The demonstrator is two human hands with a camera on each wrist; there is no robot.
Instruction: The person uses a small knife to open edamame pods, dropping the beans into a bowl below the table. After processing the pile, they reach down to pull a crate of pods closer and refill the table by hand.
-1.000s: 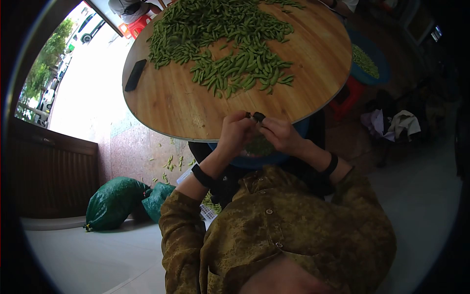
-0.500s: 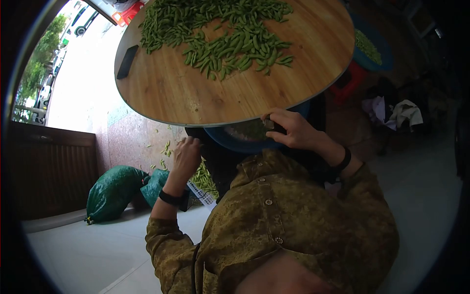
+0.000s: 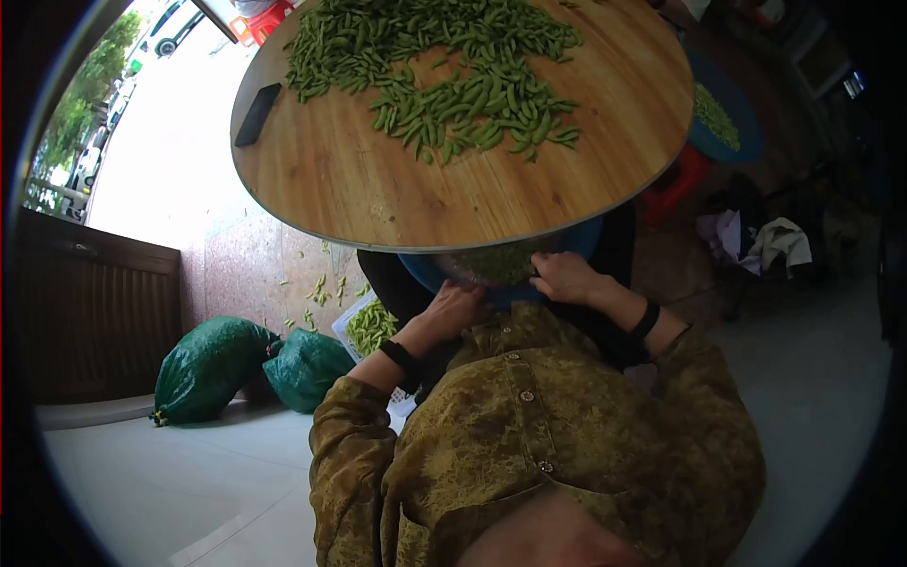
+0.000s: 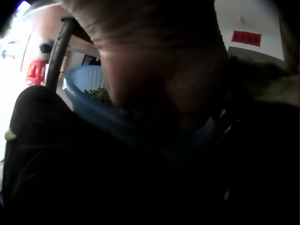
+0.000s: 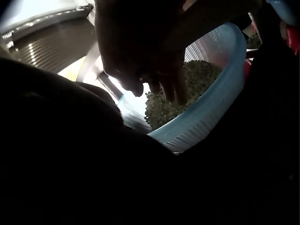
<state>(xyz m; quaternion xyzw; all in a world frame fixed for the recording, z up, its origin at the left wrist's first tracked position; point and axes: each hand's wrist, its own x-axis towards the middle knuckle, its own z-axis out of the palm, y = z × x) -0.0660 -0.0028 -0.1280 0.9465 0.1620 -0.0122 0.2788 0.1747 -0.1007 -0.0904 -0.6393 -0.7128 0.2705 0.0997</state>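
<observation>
A blue basket (image 3: 583,236) of green contents (image 5: 201,77) sits on the person's lap, partly under the table edge. At its near rim in the head view is the left hand (image 3: 456,307), knuckles up; in the left wrist view this hand (image 4: 164,70) covers part of the basket rim (image 4: 89,110), its fingertips lost in shadow. The right hand (image 3: 564,277) is over the basket's right side. In the right wrist view this hand (image 5: 145,51) hangs its fingers loosely down above the green contents, with no held thing visible.
Green pods (image 3: 472,104) cover the far part of a round wooden table (image 3: 378,198), a dark flat object (image 3: 257,115) at its left. Green sacks (image 3: 208,369) and a crate of pods (image 3: 370,326) stand lower left. A blue tub (image 3: 746,113) is at right.
The left hand went from the basket out to the left by the crate, then came back to the basket's near rim. The right hand has lowered from the table edge to the basket.
</observation>
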